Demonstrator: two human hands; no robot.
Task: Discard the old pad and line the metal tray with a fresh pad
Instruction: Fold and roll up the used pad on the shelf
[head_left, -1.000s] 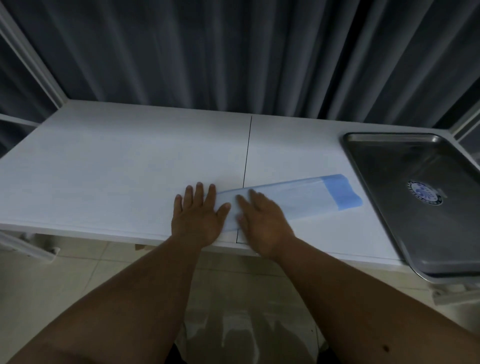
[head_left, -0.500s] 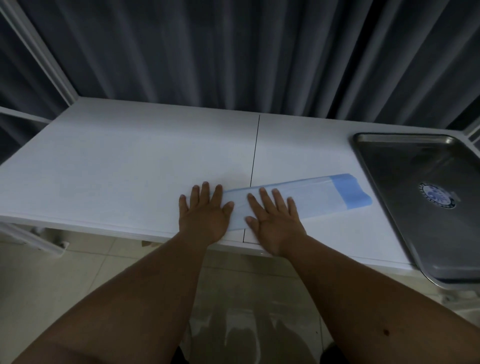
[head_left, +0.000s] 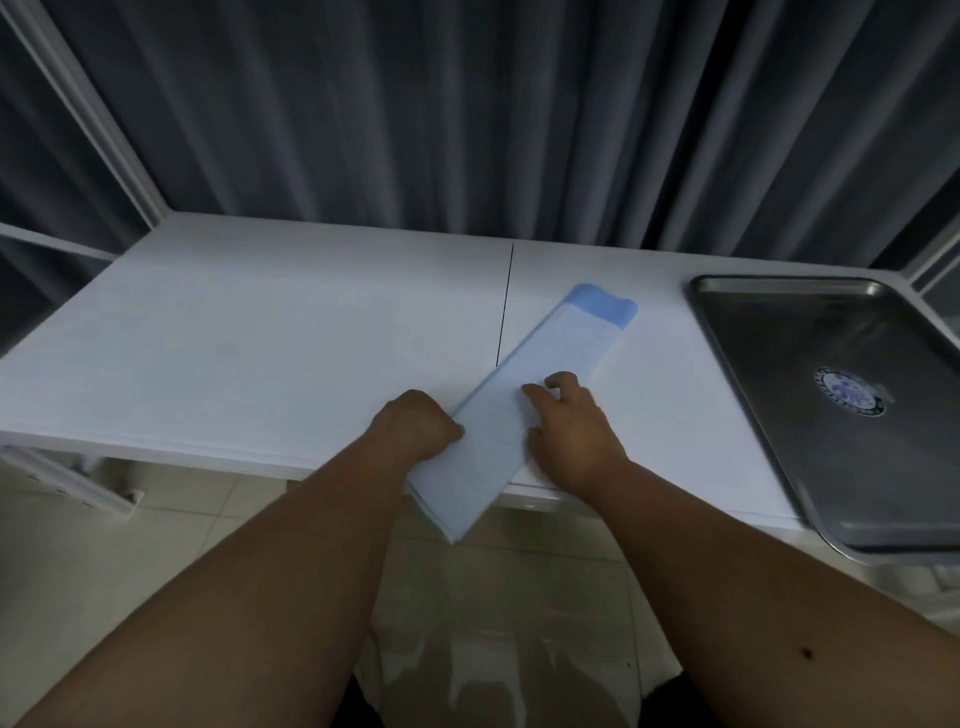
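I observe the folded pad (head_left: 540, 384) lying diagonally on the white table (head_left: 260, 353), near end overhanging the front edge; my left hand (head_left: 415, 428) is curled closed on its left edge; my right hand (head_left: 571, 426) rests on it, fingers bent, grip unclear; metal tray (head_left: 769, 374) lies bare, well right

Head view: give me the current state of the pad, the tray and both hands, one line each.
Folded pad: still folded, lying diagonally on the white table, near end hanging over the front edge.
Metal tray: unlined, bare metal with a round sticker inside.
Left hand: fist closed at the pad's left edge, apparently in a grip on it.
Right hand: resting on the pad, fingers curled.
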